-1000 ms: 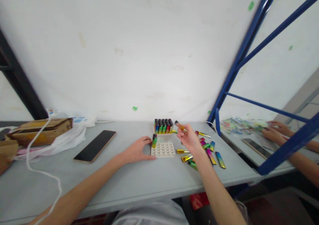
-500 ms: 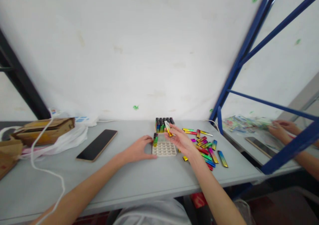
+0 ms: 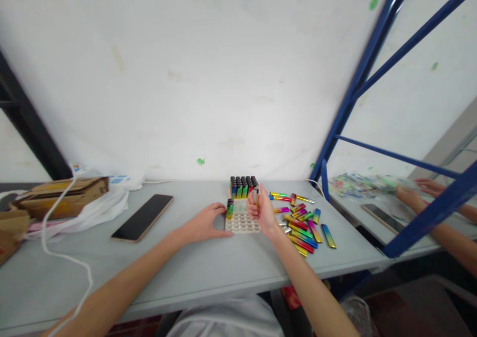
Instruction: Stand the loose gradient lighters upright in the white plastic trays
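Note:
My left hand (image 3: 206,222) rests on the table with thumb and fingers apart, its fingertips by the left edge of a white tray (image 3: 242,225) with rows of round holes. A few lighters (image 3: 230,209) with black tops stand upright in the tray's left column. Above the tray's right side, my right hand (image 3: 264,211) is closed around a lighter (image 3: 256,196), held upright with its thumb up; the fingers hide part of it. Behind the tray stands a block of lighters (image 3: 243,187) with black tops. A pile of shiny coloured lighter sleeves (image 3: 303,227) lies right of my right hand.
A phone (image 3: 142,217) lies on the left of the table (image 3: 179,282). Further left are a cardboard box (image 3: 61,198), a plastic bag and a white cable (image 3: 70,259). A blue metal frame (image 3: 345,108) stands at the right; beyond it another person's hands (image 3: 412,200) are at work.
My right hand has turned and curled around the lighter, which has gone from tilted to upright, with the thumb now up. My left hand stays by the tray. The view has shifted slightly.

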The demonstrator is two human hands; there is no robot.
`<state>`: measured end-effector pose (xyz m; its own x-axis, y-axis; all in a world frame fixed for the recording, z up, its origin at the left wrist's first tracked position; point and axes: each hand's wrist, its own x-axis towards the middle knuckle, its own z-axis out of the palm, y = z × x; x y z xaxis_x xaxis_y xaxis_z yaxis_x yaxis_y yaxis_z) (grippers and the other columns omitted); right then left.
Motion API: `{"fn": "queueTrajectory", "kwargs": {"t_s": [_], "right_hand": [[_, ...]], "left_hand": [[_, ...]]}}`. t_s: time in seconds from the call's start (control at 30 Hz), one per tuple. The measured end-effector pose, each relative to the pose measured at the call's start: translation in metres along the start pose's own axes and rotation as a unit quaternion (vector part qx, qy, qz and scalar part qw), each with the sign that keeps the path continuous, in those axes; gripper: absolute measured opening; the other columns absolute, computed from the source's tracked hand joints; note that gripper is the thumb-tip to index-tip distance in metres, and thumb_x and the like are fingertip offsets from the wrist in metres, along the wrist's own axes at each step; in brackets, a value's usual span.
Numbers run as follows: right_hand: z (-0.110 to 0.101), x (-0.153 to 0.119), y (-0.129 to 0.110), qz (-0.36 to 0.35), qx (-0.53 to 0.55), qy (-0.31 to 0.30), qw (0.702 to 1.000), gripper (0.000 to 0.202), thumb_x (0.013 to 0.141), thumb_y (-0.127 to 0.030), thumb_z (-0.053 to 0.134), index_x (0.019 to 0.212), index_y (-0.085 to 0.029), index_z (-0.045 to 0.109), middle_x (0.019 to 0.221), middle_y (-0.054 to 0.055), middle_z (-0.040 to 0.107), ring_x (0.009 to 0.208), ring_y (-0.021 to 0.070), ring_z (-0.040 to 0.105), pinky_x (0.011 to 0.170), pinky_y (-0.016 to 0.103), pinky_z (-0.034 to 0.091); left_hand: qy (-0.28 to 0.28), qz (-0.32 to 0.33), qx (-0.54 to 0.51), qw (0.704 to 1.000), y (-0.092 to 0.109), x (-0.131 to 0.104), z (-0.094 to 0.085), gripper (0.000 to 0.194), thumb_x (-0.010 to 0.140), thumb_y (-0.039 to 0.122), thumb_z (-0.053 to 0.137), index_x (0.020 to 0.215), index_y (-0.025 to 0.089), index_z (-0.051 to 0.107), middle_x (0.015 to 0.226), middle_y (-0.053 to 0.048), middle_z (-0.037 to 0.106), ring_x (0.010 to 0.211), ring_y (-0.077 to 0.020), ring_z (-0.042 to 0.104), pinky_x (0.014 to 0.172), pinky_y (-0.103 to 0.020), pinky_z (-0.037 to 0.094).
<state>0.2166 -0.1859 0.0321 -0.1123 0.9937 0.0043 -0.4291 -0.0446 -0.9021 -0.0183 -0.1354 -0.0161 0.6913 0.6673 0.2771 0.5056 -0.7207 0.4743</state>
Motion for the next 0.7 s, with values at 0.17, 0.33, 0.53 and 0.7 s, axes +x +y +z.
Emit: {"fn": "queueTrajectory", "kwargs": {"t_s": [0.17,0.33,0.53,0.7], "right_hand": [[0.001,-0.001,0.001,0.034,-0.012,0.022,0.999,0.065,0.098,-0.070,0.053,0.055,-0.026,0.031,0.047,-0.011,0.015,0.044,0.0075,0.005,0.041,0.024,0.007],[-0.002,-0.004,-0.001,0.025,0.024,0.023,0.999,0.056,0.101,-0.053,0.050,0.056,-0.026,0.031,0.048,-0.011,0.013,0.045,0.0088,0.004,0.039,0.023,0.008],[-0.006,0.002,0.004,0.015,0.013,0.003,1.000,0.060,0.095,-0.074,0.063,0.067,-0.023,0.050,0.053,-0.011,0.024,0.045,0.0076,0.013,0.043,0.022,0.015],[-0.003,0.005,0.013,-0.066,-0.018,-0.006,0.998,0.057,0.084,-0.078,0.079,0.099,-0.023,0.071,0.074,-0.004,0.053,0.057,0.0108,0.044,0.050,0.023,0.035]], "left_hand": [[0.005,0.005,0.001,1.000,-0.003,0.000,0.001,0.068,0.082,0.072,0.086,0.125,0.021,0.075,0.132,-0.013,0.073,0.125,-0.0358,0.072,0.116,-0.046,0.055],[0.001,0.005,-0.003,1.000,-0.004,0.001,0.002,0.069,0.081,0.074,0.085,0.124,0.022,0.075,0.131,-0.012,0.073,0.124,-0.0355,0.072,0.116,-0.047,0.055],[-0.004,-0.002,-0.010,1.000,-0.004,0.001,0.002,0.072,0.081,0.075,0.085,0.125,0.020,0.074,0.133,-0.014,0.071,0.124,-0.0357,0.071,0.117,-0.047,0.055],[-0.001,0.002,-0.010,1.000,-0.002,0.001,0.001,0.073,0.081,0.076,0.085,0.127,0.020,0.074,0.132,-0.014,0.072,0.124,-0.0356,0.071,0.117,-0.048,0.054]]}}
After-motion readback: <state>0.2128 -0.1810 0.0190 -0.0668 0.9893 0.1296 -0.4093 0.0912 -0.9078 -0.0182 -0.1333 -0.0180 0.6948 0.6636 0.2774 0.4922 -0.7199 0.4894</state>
